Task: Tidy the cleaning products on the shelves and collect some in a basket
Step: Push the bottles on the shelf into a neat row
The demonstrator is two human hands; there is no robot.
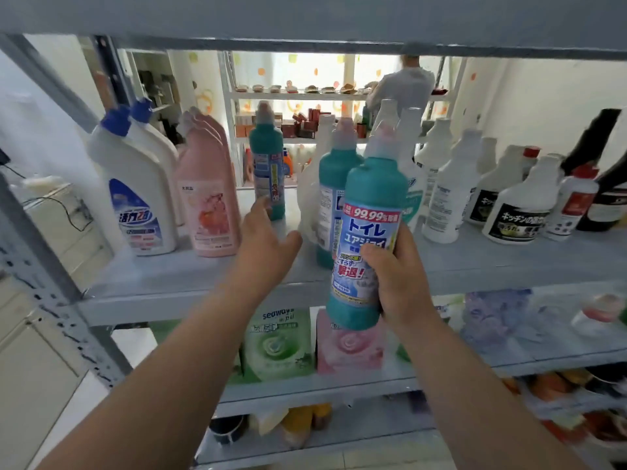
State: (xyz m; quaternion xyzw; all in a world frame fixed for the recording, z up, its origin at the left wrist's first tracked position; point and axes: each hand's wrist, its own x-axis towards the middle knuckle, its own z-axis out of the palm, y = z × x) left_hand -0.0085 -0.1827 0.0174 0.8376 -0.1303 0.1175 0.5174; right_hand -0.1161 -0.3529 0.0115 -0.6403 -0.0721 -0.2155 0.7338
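My right hand [397, 279] grips the lower half of a teal bottle with a blue label [369, 232], held upright in front of the grey shelf [163, 283]. My left hand [264, 245] reaches over the shelf with fingers straight, its fingertips close to another teal bottle [267, 161] standing further back. A third teal bottle [334, 191] stands on the shelf just behind the held one. No basket is in view.
White bottles with blue caps [135, 191] and pink bottles [208, 198] stand at the left of the shelf. White spray bottles [448, 188] and dark bottles [607, 178] fill the right. Refill pouches [278, 344] sit on the shelf below. A person [403, 86] stands behind the rack.
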